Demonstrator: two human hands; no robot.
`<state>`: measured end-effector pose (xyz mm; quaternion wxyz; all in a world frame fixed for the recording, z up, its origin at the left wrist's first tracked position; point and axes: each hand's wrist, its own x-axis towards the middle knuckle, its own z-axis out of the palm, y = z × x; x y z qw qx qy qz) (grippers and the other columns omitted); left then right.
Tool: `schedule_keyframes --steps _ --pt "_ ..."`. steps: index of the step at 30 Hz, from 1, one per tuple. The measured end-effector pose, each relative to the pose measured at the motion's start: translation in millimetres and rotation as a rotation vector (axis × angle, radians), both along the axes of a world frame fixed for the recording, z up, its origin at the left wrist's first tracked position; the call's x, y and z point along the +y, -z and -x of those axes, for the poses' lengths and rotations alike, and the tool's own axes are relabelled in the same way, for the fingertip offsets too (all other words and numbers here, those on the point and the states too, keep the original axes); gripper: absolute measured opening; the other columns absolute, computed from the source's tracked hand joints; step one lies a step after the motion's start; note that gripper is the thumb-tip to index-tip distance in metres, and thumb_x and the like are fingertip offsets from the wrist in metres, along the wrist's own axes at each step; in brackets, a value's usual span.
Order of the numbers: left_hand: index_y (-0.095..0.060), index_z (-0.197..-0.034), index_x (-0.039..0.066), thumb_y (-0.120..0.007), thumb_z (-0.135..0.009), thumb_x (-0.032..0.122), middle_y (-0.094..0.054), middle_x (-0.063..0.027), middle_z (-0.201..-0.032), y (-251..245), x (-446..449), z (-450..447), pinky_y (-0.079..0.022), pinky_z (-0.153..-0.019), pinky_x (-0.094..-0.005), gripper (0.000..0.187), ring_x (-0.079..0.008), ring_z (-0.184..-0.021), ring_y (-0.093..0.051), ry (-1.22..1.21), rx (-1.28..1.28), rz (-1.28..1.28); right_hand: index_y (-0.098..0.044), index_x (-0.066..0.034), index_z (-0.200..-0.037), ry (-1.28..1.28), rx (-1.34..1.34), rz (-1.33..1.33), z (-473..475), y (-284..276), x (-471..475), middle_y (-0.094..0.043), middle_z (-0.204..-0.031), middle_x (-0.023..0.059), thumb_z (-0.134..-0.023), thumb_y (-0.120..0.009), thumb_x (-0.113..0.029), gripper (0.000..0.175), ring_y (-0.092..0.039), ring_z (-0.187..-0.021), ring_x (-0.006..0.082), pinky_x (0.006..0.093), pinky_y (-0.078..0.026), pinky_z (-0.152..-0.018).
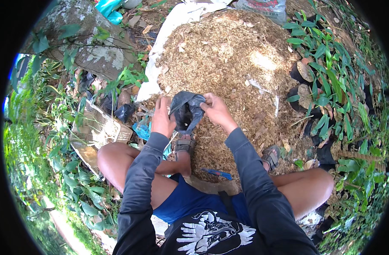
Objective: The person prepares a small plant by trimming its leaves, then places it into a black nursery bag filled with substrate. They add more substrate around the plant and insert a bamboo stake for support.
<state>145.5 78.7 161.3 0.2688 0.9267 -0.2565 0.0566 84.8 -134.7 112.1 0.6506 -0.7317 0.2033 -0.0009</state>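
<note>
Between my hands is a small black plastic bag (184, 110), its mouth spread and facing up, its inside dark. My right hand (219, 111) pinches the rim on the right with thumb and fingertips. On the other side my left hand (162, 117) holds the bag's edge, its fingers pointing away from me; part of that grip is hidden. Beyond the bag spreads a large heap of light brown, loose plant material (226, 67), like husk or shavings. A blue utility knife (217, 173) lies on the ground between my feet.
A white sheet (156, 70) edges the heap, and a printed sack (264, 11) stands behind it. At left are a plastic crate (100, 127), blue plastic scraps (142, 129) and a lichen-covered trunk or rock (89, 41). Filled black plant bags (301, 97) with leafy plants line the right.
</note>
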Motion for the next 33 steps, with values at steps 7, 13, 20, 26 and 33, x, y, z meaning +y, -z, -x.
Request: schedule_keyframes --steps 7,13,20,26,33 --pt "-0.062 -0.134 0.027 -0.064 -0.077 -0.005 -0.028 -0.0069 -0.172 -2 1 20 -0.059 -0.060 -0.0469 0.066 -0.0401 -0.081 -0.074 0.514 -0.070 -0.381 -0.072 -0.0010 -0.109 0.170 -0.100 0.371 14 27 -17 -0.077 -0.099 0.0198 -0.085 -0.074 -0.013 0.027 -0.076 -0.088 0.0294 0.0408 -0.060 -0.076" --pt "-0.073 -0.122 0.000 -0.049 -0.077 -0.018 -0.039 -0.0167 -0.167 16 -2 12 -0.060 -0.097 -0.0398 0.054 -0.0393 -0.131 -0.063 0.559 -0.012 -0.287 -0.075 -0.0035 -0.081 0.191 -0.168 0.338 8 46 0 -0.068 -0.074 0.0222 -0.077 -0.071 -0.023 0.020 -0.070 -0.073 0.0411 0.0532 -0.054 -0.069" --pt "-0.057 -0.140 -0.010 -0.048 -0.069 -0.016 -0.041 -0.0271 -0.162 34 16 -28 -0.047 -0.111 -0.0444 0.071 -0.0440 -0.138 -0.053 0.402 -0.035 -0.310 -0.071 -0.0010 -0.074 0.275 -0.231 0.485 9 45 1 -0.065 -0.070 0.0233 -0.075 -0.072 -0.021 0.020 -0.069 -0.073 0.0426 0.0543 -0.052 -0.066" --pt "-0.054 -0.141 -0.011 -0.044 -0.078 -0.011 -0.058 -0.0344 -0.141 44 13 -13 -0.039 -0.116 -0.0472 0.064 -0.0459 -0.134 -0.055 0.301 0.075 -0.294 -0.075 0.0025 -0.077 -0.129 -0.300 0.427 3 5 36 -0.073 -0.084 0.0259 -0.072 -0.071 -0.010 0.014 -0.071 -0.082 0.0452 0.0537 -0.057 -0.072" --pt "-0.051 -0.141 -0.014 -0.043 -0.077 -0.013 -0.049 -0.0340 -0.152 37 -3 12 -0.034 -0.122 -0.0481 0.065 -0.0480 -0.143 -0.046 0.468 0.154 -0.248 -0.081 -0.0048 -0.091 -0.202 -0.093 0.550 -15 89 99 -0.077 -0.097 0.0221 -0.076 -0.073 -0.015 0.020 -0.075 -0.092 0.0405 0.0467 -0.060 -0.079"
